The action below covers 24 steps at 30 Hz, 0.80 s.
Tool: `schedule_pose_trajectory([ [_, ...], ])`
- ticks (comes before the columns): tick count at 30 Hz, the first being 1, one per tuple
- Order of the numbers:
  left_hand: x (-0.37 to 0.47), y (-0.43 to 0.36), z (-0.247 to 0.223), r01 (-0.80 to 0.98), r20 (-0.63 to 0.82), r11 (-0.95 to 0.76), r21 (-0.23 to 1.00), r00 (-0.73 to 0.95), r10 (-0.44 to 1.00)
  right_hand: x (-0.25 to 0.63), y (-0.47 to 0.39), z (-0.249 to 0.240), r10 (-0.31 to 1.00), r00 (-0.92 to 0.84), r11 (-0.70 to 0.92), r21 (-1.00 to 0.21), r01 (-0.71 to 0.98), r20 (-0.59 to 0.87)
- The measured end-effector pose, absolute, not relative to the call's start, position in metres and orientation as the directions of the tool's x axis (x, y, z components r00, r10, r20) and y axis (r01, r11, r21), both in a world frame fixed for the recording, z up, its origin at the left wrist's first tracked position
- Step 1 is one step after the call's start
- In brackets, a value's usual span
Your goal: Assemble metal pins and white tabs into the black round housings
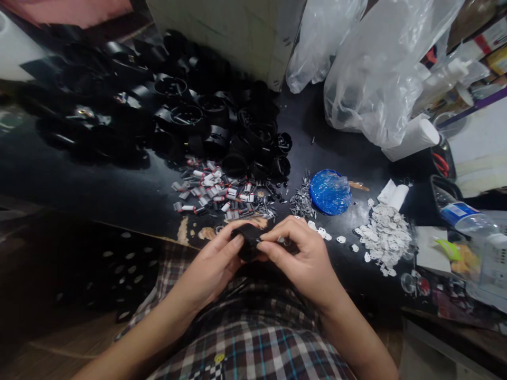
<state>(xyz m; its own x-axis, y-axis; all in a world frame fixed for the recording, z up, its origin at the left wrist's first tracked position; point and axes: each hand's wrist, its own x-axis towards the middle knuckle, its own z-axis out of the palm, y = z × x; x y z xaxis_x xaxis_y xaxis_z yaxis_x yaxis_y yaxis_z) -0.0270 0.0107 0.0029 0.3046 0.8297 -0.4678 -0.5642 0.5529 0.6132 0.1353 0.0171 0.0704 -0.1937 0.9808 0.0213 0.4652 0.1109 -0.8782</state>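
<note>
Just over the table's front edge, my left hand [219, 258] is wrapped round a black round plastic part [249, 244]. My right hand [299, 250] meets it from the other side, thumb and forefinger pinched at its near right rim. Something small sits between those fingertips, too small to name. Beyond the hands lies a pile of small grey-white cylinders with red ends [214, 187]. A heap of small dark pointed metal pieces [303, 200] is beside a blue round lid [328, 194] with clear film on it. Several white flat plates [317, 229] lie right of my right hand.
Many black ring-shaped housings [214, 105] crowd the back left. A large pile of white plates [386, 237] is at the right. Clear plastic bags [368, 79], a white paper roll [414, 138] and a plastic bottle [463, 214] stand behind and right. A board [229, 37] rises at the back.
</note>
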Motion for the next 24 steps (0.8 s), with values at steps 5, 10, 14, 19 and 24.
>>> schedule_pose_trajectory([
  [5,-0.035,0.013,0.000,-0.477,-0.475,0.625,0.617,0.408,0.780,0.136,0.016,0.070,0.960,-0.164,-0.173,-0.939,0.297,-0.229],
  [10,-0.033,0.014,-0.002,-0.527,-0.462,0.606,0.596,0.392,0.795,0.133,0.005,0.061,0.964,-0.159,0.267,-0.755,0.599,0.214],
  [14,-0.034,0.014,-0.005,-0.511,-0.471,0.597,0.619,0.366,0.802,0.133,0.003,0.062,0.922,-0.258,0.383,-0.593,0.708,0.287],
  [19,-0.035,0.012,-0.008,-0.490,-0.476,0.588,0.644,0.346,0.809,0.138,0.006,0.064,0.888,-0.380,0.459,-0.438,0.773,0.259],
  [24,-0.034,0.015,-0.008,-0.498,-0.526,0.605,0.622,0.307,0.793,0.141,0.011,0.064,0.935,-0.352,0.308,-0.595,0.742,0.044],
])
